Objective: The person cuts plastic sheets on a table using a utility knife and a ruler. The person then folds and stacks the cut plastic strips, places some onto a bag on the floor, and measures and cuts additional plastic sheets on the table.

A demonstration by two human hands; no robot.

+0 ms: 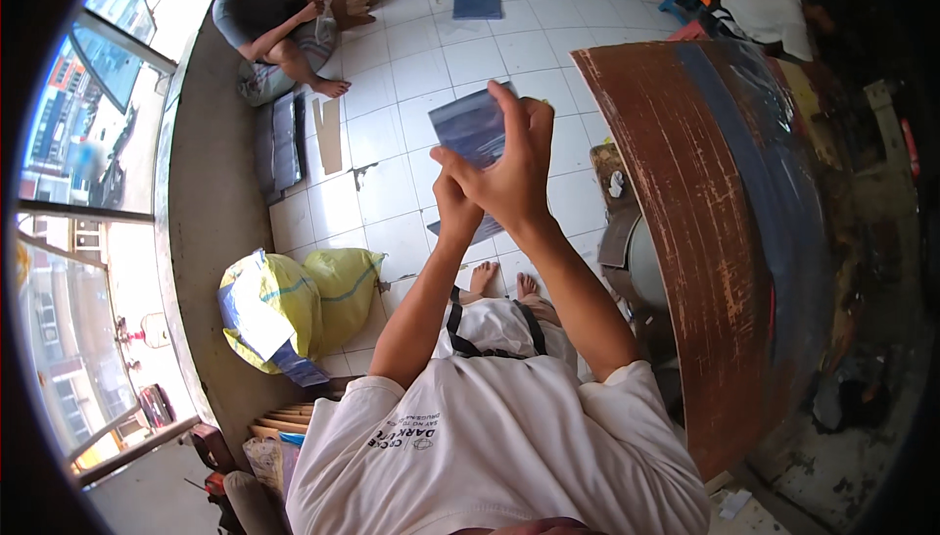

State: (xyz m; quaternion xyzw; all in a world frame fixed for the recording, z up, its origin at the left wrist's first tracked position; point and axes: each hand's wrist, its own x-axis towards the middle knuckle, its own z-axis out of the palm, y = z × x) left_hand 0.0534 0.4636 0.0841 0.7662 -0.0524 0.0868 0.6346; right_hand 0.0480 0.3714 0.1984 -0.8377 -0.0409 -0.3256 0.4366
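Observation:
In front of me I hold a small stack of dark blue, glossy plastic sheets (460,124), tilted up. My right hand (514,158) grips its right side, with the thumb across the lower part and the index finger up along the edge. My left hand (456,207) is closed at the lower edge of the stack, partly behind the right hand, so most of its fingers are hidden. Below my wrists another blue sheet (480,232) shows in part; I cannot tell whether it lies on the floor.
A large brown board (685,241) with blue plastic sheeting (749,183) stands at right. Yellow sacks (333,285) lie at left on the white tiles. A person (279,21) sits by the wall at far left, near dark sheets (284,143). A blue square stack (477,4) lies farther off.

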